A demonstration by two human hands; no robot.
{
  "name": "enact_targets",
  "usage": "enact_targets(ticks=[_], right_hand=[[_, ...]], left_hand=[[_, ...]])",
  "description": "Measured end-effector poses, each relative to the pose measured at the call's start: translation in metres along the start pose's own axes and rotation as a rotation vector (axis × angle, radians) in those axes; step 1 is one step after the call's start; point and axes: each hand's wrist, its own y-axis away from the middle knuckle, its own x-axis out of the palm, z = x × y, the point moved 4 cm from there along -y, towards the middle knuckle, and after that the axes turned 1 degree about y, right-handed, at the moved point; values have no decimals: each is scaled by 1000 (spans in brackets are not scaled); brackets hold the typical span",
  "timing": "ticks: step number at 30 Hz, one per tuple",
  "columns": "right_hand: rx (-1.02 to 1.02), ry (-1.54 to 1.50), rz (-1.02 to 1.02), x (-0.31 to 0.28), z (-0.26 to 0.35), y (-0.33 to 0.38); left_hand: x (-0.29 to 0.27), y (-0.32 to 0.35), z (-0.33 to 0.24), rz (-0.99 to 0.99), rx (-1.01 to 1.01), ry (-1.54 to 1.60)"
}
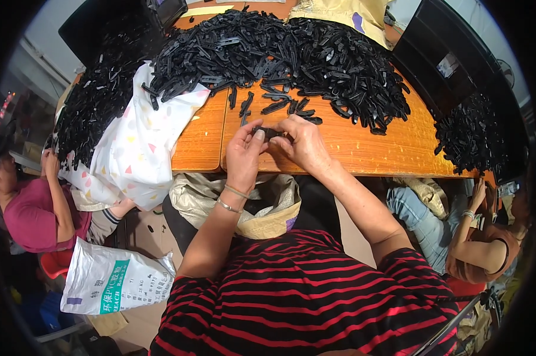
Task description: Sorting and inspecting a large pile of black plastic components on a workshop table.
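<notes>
A small elongated black plastic piece point(268, 133) sits between the fingertips of both my hands, just over the table's near edge. My left hand point(244, 154) pinches one end, thumb on top. On its other end are the closed fingers of my right hand point(306, 144), which partly cover it. Just beyond my fingers, several loose black plastic pieces point(275, 105) lie on the wooden table point(351, 148). Behind them rises a large heap of similar black pieces point(232, 50). An opened woven sack point(202, 204) rests in my lap below my hands.
To the left, a spotted white cloth point(134, 145) drapes over the table edge beside another black heap point(96, 107). A person point(39, 207) sits left, another point(481, 249) right by a smaller heap point(472, 136). A white printed sack point(116, 282) stands low left; a dark panel point(452, 59) rises right.
</notes>
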Motion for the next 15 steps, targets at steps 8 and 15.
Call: enact_targets(ticks=[8,15], right_hand=[[106,-15,-7,-5,8,-6],[328,-439,56,9,-8,-3]], left_hand=[[19,17,-26,25,312,-180],[23,22,-44,72,336,-328]])
